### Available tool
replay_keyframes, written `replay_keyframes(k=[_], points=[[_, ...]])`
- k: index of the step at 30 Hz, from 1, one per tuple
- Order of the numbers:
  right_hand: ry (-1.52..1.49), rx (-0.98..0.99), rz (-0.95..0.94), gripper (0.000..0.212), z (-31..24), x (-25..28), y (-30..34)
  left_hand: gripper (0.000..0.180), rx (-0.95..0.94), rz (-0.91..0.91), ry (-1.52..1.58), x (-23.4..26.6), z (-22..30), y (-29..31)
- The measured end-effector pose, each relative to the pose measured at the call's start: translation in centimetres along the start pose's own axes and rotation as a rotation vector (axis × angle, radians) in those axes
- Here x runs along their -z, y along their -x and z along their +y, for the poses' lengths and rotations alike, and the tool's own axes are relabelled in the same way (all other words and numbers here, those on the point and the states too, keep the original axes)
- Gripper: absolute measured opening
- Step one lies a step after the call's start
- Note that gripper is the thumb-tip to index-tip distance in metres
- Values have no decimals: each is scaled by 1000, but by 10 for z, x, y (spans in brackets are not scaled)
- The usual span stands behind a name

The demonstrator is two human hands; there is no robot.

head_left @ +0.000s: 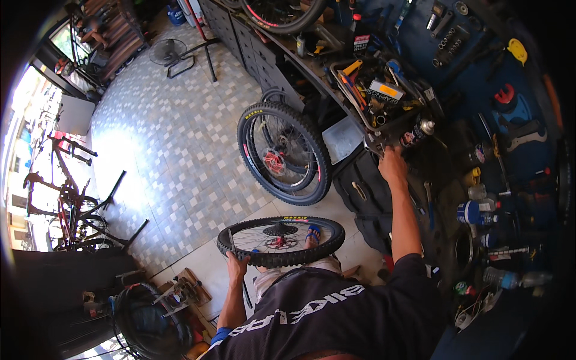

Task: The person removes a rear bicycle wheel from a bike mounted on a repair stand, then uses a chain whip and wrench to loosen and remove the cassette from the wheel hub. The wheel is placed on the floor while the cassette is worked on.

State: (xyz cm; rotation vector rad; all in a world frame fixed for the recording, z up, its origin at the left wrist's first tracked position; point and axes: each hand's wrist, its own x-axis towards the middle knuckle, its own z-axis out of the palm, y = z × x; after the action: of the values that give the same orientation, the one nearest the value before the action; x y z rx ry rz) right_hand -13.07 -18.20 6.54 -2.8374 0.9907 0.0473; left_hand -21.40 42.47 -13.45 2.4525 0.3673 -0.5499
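Observation:
My left hand (237, 262) is closed on the near left edge of a bicycle wheel (287, 262) with a black knobby tyre. The wheel lies nearly flat in front of my lap. Its dark cassette (280, 229) and red-centred hub with a disc rotor (279, 242) show through the spokes. A thin grey strip stands up by the rim above my left hand; its kind is unclear. My right arm reaches out to the workbench, where my right hand (393, 165) is closed beside a shiny metal tool (373, 144). What its fingers hold is too small to make out.
More wheels (284, 153) stand on the tiled floor ahead. A tool tray (375, 90), a spray can (417, 133) and bottles (477, 213) crowd the bench at right. Bike frames (66, 186) stand at left, a fan (168, 53) farther off.

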Motion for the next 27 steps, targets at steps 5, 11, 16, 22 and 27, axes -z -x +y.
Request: replay_keyframes(k=[5,11,16,22,27], points=[[-102,61,-113,32,-61,-33,89,75,20,-122,59,23,-37,-24],[-14,254,-629,77,-132,-178,204,72,-115,-155,100,43,-86,-39],[114,525,-1086,60,-170,-281,279,67,-52,-178,162,59,-126,-37],[-31,552,-1192,66,-169,-323,300,68,-4,-181,147,45,-156,-3],[-129,295,-1372,67,-128,-358,303,66,-154,-145,83,-3,-173,6]])
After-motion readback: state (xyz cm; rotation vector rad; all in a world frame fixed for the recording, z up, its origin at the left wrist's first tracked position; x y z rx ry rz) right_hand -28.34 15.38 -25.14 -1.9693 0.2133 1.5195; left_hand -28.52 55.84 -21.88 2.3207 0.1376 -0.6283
